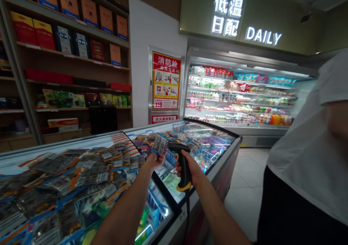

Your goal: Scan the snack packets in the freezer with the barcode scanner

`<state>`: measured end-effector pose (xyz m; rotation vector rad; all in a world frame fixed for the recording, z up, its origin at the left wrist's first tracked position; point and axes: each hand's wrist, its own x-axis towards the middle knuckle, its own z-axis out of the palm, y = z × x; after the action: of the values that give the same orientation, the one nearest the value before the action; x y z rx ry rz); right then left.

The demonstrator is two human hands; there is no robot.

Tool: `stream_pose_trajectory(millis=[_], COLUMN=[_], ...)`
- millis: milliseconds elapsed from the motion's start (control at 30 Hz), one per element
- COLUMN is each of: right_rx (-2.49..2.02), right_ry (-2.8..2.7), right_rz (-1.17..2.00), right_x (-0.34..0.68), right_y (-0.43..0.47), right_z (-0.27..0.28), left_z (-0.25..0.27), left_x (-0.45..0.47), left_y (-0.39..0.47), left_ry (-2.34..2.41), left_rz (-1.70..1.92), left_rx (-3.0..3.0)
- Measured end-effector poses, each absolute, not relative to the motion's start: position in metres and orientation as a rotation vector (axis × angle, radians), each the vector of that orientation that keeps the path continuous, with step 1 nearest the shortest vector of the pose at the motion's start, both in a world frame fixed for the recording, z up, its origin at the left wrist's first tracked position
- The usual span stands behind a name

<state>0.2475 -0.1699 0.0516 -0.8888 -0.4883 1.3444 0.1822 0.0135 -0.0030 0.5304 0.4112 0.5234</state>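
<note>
My right hand [191, 167] is wrapped round the grip of a black and yellow barcode scanner [185, 169], its head turned left and its cord hanging down. In front of that head, my left hand [157, 160] pinches a small snack packet [160, 143] with a blue edge, held upright above the freezer lid. Many similar packets [89, 165] lie heaped on the glass to the left, with printed labels facing up. More packets [174, 136] are spread on the glass behind my hands.
Beneath the packets stands a glass-topped chest freezer [231, 154] with baskets inside. A person in a white shirt [307, 154] stands close on the right. Shelves of boxes [70, 42] line the left wall; a lit refrigerated display [239, 96] is at the back.
</note>
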Motion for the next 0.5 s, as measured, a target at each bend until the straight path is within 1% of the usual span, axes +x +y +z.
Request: stream_pose_trajectory(millis=[500], right_rx=[-0.858], right_ry=[-0.476], right_rz=[1.342], right_x=[0.254], right_y=[-0.1613], right_z=[0.0491], left_z=[-0.0037], left_x=[0.1749], left_y=[0.0215], left_ry=[0.462], left_rz=[0.497], left_rx=[0.583])
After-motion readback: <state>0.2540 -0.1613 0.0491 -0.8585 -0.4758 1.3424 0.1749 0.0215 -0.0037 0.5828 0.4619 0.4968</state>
